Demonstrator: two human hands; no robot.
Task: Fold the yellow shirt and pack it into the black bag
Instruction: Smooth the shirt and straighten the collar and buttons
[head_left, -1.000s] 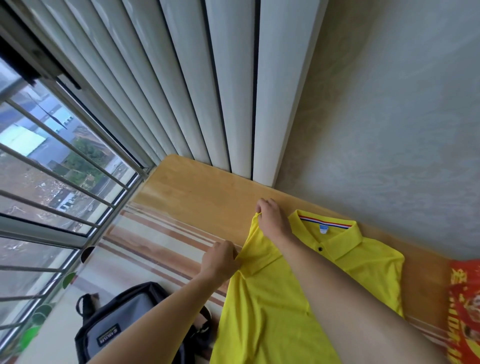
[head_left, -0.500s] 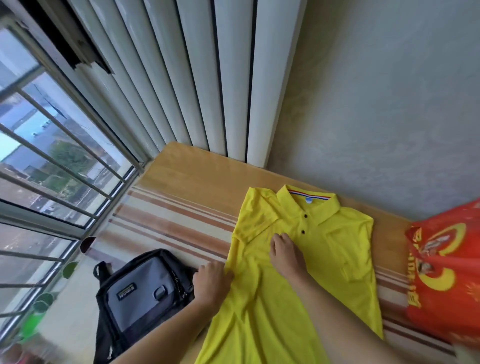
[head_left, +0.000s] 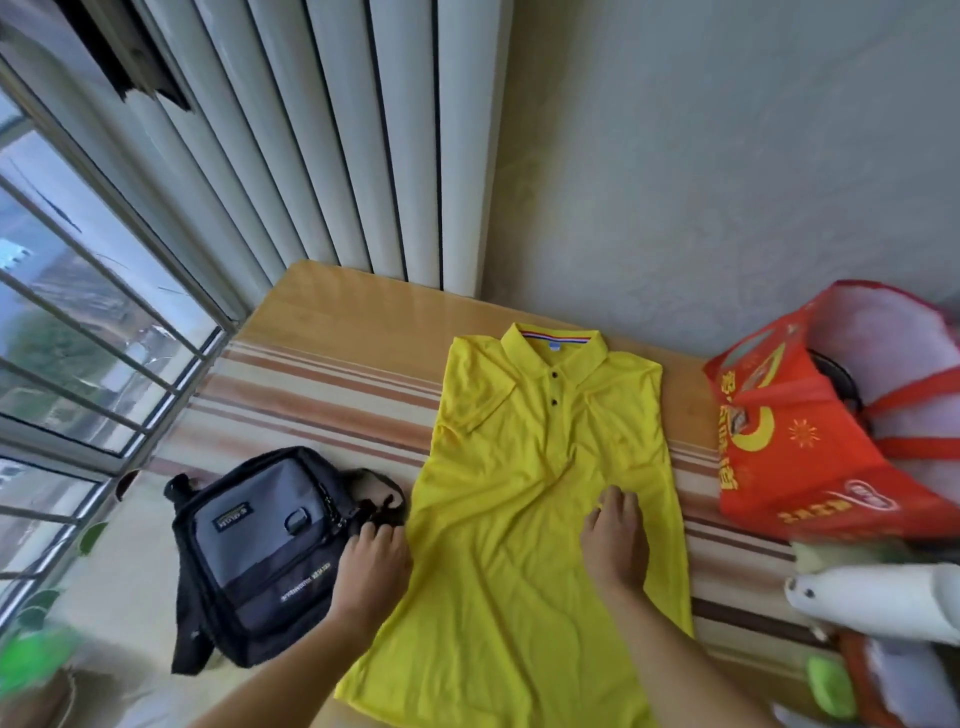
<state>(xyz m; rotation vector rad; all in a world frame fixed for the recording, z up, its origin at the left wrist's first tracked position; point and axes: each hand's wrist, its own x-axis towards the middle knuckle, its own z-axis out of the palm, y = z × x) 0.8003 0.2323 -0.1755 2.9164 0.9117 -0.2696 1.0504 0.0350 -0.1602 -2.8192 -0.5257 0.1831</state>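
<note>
- Yellow shirt (head_left: 540, 499) spread flat on the bench (head_left: 332, 312), buttons up, collar far from both hands, so ready for more folding.
- Both sleeves already tucked in over the front, making the top part narrow and neat.
- Right hand (head_left: 615, 540) lying flat on the middle of the shirt, fingers straight and pressing down, gripping nothing. Most likely there to rub out the wrinkles seen just past the fingertips.
- Left hand (head_left: 371, 564) resting at the shirt's left edge, fingers loosely bent; hard to tell whether pinching the cloth or only touching. Probably keeping that side from sliding.
- Black bag (head_left: 265, 551) lying just to the left of the left hand, touching or nearly touching the fingers. Kept close so the folded shirt has a short trip.
- Bag looking closed from here, so needing opening first.
- Red bag (head_left: 795, 447) off to the right of the right hand, well apart from the shirt, not needed.
- Shirt still long, so one or two more folds wanted before fitting in the small bag.
</note>
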